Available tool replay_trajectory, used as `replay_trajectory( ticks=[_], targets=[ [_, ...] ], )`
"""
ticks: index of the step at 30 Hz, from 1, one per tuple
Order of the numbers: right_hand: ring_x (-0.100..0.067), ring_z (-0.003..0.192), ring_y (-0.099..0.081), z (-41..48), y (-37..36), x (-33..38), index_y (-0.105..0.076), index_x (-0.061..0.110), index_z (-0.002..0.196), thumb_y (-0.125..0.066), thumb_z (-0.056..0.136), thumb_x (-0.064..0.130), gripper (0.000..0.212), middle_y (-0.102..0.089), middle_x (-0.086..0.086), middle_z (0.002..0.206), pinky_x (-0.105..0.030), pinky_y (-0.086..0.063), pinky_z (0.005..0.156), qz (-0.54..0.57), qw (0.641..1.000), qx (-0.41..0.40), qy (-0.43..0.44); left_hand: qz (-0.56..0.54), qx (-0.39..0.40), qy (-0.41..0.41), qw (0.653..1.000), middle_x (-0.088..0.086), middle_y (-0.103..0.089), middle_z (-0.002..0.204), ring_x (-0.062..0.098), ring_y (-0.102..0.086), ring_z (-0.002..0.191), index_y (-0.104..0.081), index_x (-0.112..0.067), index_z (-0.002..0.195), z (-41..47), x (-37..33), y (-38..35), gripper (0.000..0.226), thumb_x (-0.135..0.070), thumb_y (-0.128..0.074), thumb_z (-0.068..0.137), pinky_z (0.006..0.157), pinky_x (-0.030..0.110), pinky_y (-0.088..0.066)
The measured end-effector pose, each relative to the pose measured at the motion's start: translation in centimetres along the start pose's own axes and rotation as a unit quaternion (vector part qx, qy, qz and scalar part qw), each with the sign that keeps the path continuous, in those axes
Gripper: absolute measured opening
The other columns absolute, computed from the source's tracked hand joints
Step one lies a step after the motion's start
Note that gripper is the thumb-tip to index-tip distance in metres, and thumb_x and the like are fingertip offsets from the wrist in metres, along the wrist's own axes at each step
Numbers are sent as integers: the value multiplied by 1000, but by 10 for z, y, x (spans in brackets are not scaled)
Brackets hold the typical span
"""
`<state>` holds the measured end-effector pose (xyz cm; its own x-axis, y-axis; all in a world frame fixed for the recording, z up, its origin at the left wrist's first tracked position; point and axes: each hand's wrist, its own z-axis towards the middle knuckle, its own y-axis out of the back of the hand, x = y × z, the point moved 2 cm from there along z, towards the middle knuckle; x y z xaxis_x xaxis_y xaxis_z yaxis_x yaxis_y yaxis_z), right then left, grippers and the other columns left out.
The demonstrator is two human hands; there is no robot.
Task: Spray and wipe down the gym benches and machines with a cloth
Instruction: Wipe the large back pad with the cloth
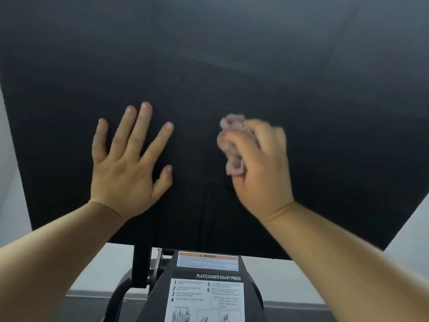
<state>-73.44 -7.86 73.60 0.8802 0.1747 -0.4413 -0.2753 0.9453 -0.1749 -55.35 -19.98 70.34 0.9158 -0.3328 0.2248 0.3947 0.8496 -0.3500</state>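
A large flat black plate (232, 73) of the squat press machine fills most of the head view. My left hand (130, 163) lies flat against it with fingers spread and straight. To its right, my right hand (260, 166) grips a crumpled pinkish cloth (229, 140) and holds it against the black surface; hand and cloth are motion-blurred. No spray bottle shows.
Below the plate stands the machine's black frame (141, 268) with an instruction label (206, 298) reading "PLATELOADED SQUAT PRESS" and an orange warning sticker (207, 260). A pale wall (14, 194) shows at both sides, with a grey floor strip (301, 310) below.
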Motion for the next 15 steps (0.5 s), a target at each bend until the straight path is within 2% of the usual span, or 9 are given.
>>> replay_trajectory(
  ticks=[2, 4, 7, 11, 13, 15],
  targets=[
    [-25, 101, -56, -27, -14, 4, -74, 10, 92, -50, 73, 4, 31, -63, -4, 109, -33, -45, 89, -2, 999, 30, 13, 6, -13, -8, 1000, 18, -23, 159, 32, -18, 148, -23, -23, 155, 0, 2, -2, 67, -42, -41, 93, 118, 52, -7],
    [-25, 99, -51, -50, -22, 10, -73, 13, 92, -51, 74, 9, 28, -56, -1, 107, -41, -46, 87, -14, 995, 90, 40, 8, -11, -15, 1000, 18, -23, 159, 33, -18, 147, -24, -22, 155, -1, 2, -2, 68, -41, -42, 92, 118, 52, -7],
    [-24, 92, -48, -47, -14, 16, -71, 13, 93, -49, 78, 12, 27, -58, -6, 101, -44, -49, 79, -16, 986, 145, 85, 5, -7, -15, 1000, 18, -22, 159, 32, -17, 147, -26, -21, 154, 0, 1, -1, 67, -41, -42, 92, 118, 52, -6],
    [-21, 94, -43, 4, 6, 2, -71, 11, 101, -48, 81, 11, 30, -58, -11, 106, -31, -43, 79, -32, 999, 9, -13, 7, -14, -13, 1000, 17, -22, 159, 32, -17, 147, -27, -21, 153, -2, 1, -3, 67, -41, -41, 91, 118, 53, -9],
    [-20, 94, -43, -4, -4, 5, -71, 11, 99, -50, 79, 10, 29, -58, -10, 106, -33, -43, 77, -37, 999, 6, -14, 2, -22, -18, 1000, 16, -22, 159, 32, -17, 147, -28, -21, 153, -2, 2, -4, 67, -41, -41, 91, 118, 53, -9],
    [-22, 92, -47, -34, -22, 12, -72, 14, 96, -52, 74, 11, 30, -57, -4, 109, -36, -43, 76, -38, 998, 51, 15, -1, -23, -20, 1000, 15, -20, 159, 32, -17, 147, -28, -21, 153, -1, 2, -4, 67, -41, -41, 91, 118, 52, -7]
  ],
)
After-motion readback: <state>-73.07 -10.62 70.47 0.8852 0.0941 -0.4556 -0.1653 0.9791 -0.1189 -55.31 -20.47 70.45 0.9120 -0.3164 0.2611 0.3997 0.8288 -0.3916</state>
